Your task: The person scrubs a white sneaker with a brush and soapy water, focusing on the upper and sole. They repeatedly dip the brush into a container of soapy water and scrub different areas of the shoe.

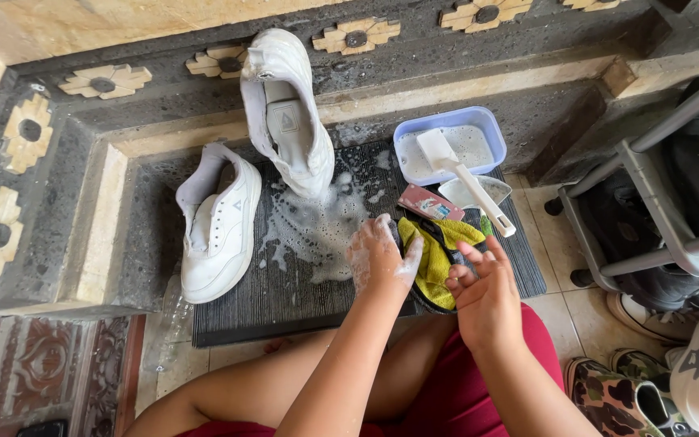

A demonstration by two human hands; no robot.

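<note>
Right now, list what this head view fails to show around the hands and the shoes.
- Yellow cloth: partly covered by the left hand and right hand.
- Dark mat: its surface hidden under foam and the hands.
- Leaning white shoe: its far side faces away.
- Shoes on the grey rack: cut off by the right edge.

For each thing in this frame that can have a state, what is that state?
Left hand: open, covered in soap foam, resting on the yellow cloth.
Right hand: open, fingers spread, holding nothing.
Yellow cloth: crumpled on the mat.
Black mat: wet, with suds.
Left shoe: lying flat.
Other shoe: leaning against the step.
Blue tub: holds foamy water and a white brush.
</note>
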